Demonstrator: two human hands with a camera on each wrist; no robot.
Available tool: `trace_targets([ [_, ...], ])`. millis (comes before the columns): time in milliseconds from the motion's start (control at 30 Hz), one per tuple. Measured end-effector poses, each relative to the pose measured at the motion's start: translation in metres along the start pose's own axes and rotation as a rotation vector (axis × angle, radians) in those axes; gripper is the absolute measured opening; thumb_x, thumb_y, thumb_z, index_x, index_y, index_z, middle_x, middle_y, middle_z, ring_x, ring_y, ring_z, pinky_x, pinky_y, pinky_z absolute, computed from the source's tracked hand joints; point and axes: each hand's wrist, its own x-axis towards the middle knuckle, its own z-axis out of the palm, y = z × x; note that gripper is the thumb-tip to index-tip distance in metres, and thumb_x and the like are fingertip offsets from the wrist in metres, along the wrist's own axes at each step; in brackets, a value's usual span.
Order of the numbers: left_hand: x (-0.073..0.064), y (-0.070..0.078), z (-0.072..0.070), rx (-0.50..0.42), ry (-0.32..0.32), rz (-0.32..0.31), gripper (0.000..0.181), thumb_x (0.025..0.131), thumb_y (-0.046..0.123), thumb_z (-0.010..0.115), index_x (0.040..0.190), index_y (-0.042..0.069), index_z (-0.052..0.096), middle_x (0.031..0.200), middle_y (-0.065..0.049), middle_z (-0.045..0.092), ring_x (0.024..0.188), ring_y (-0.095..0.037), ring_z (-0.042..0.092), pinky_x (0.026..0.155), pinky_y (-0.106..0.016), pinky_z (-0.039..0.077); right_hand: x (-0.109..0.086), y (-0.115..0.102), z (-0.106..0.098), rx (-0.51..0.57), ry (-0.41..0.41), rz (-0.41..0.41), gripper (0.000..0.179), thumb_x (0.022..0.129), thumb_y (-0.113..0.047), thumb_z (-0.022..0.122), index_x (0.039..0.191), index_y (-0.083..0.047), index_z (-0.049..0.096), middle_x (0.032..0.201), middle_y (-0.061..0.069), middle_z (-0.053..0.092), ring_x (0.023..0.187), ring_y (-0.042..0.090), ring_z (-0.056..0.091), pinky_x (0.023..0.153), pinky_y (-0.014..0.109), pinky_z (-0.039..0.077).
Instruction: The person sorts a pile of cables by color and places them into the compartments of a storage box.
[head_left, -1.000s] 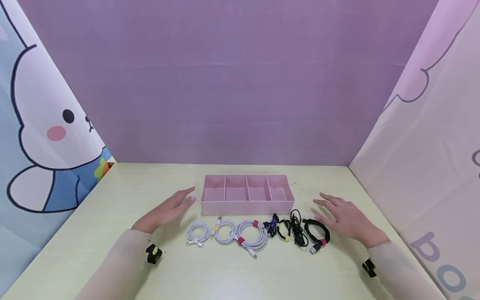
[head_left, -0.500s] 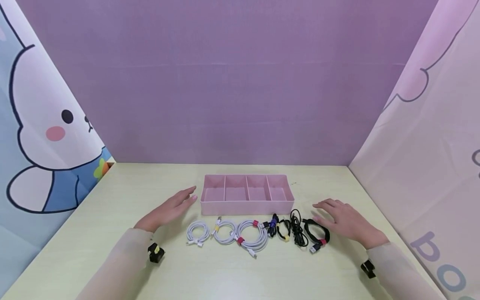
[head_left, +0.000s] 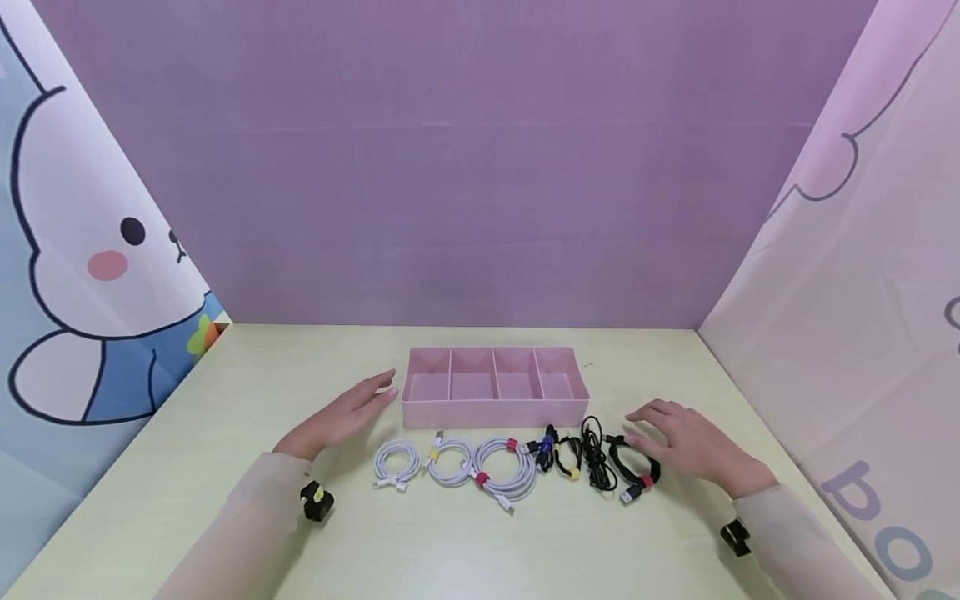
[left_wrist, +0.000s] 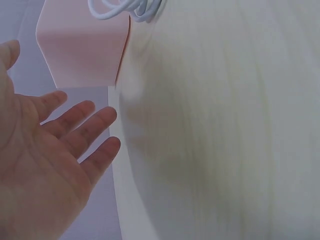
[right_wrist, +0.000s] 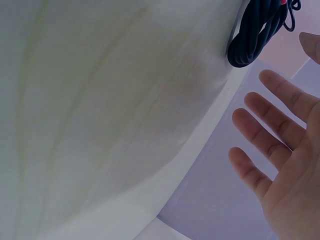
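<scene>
A pink box (head_left: pixel 495 414) with several compartments stands mid-table. My left hand (head_left: pixel 341 417) hovers beside its left end, holding nothing; the left wrist view shows its fingers spread and apart from the box. My right hand (head_left: pixel 693 446) is held just right of the black coiled cable with a red tie (head_left: pixel 655 472), fingers loosely extended, holding nothing. In front of the box, left to right, lie a small white coiled cable (head_left: pixel 378 463), a white one with a yellow tie (head_left: pixel 450 482), a larger white one with red ties (head_left: pixel 529 475), then several black cables (head_left: pixel 597 468).
The pale wooden table (head_left: pixel 450 558) backs onto a purple panel (head_left: pixel 465 183). Printed cloth screens stand on the left (head_left: pixel 82 208) and right (head_left: pixel 840 333). A small black camera is worn on each wrist, the left one (head_left: pixel 317 502) and the right one (head_left: pixel 736 538).
My left hand has drifted slightly right, nearer the box. My right hand's fingers have lowered and drawn together a little. The box and cables have stayed in place.
</scene>
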Motion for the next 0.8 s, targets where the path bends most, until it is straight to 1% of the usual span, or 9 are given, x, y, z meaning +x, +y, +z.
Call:
trace_targets([
  [233, 0.003, 0.005, 0.001, -0.001, -0.011, -0.019, 0.067, 0.109, 0.049, 0.033, 0.159, 0.005, 0.025, 0.156, -0.022, 0.036, 0.143, -0.045, 0.03, 0.115, -0.062, 0.024, 0.0, -0.001, 0.0, 0.003, -0.015, 0.014, 0.039, 0.099, -0.041, 0.063, 0.118, -0.008, 0.071, 0.119, 0.008, 0.067, 0.108, 0.033, 0.064, 0.09, 0.055, 0.052],
  [400, 0.006, 0.005, 0.004, -0.025, -0.028, -0.038, 0.067, 0.109, 0.049, 0.032, 0.159, 0.005, 0.025, 0.158, -0.021, 0.033, 0.145, -0.045, 0.027, 0.114, -0.064, 0.023, 0.0, -0.001, 0.0, 0.019, -0.041, 0.041, 0.04, 0.099, -0.043, 0.062, 0.118, -0.008, 0.072, 0.118, 0.007, 0.067, 0.107, 0.031, 0.064, 0.09, 0.053, 0.053],
  [500, 0.007, 0.004, 0.005, -0.05, -0.041, -0.056, 0.068, 0.108, 0.051, 0.032, 0.159, 0.007, 0.025, 0.16, -0.018, 0.029, 0.146, -0.043, 0.024, 0.115, -0.064, 0.021, 0.0, -0.001, -0.001, 0.045, -0.057, 0.055, 0.041, 0.1, -0.043, 0.061, 0.118, -0.008, 0.071, 0.117, 0.006, 0.067, 0.104, 0.028, 0.064, 0.087, 0.05, 0.054],
  [633, 0.009, 0.003, 0.007, -0.081, -0.054, -0.065, 0.071, 0.107, 0.056, 0.031, 0.159, 0.008, 0.025, 0.161, -0.018, 0.027, 0.147, -0.044, 0.021, 0.114, -0.066, 0.02, 0.0, -0.001, -0.002, 0.094, -0.073, 0.061, 0.038, 0.101, -0.041, 0.06, 0.119, -0.009, 0.07, 0.116, 0.004, 0.067, 0.1, 0.024, 0.065, 0.083, 0.045, 0.055],
  [800, 0.011, 0.003, 0.006, -0.119, -0.071, -0.066, 0.068, 0.107, 0.053, 0.031, 0.16, 0.01, 0.025, 0.162, -0.017, 0.027, 0.147, -0.043, 0.02, 0.114, -0.066, 0.018, 0.001, 0.001, -0.001, 0.136, -0.086, 0.057, 0.037, 0.101, -0.04, 0.061, 0.119, -0.01, 0.071, 0.114, 0.001, 0.066, 0.096, 0.019, 0.064, 0.078, 0.04, 0.056],
])
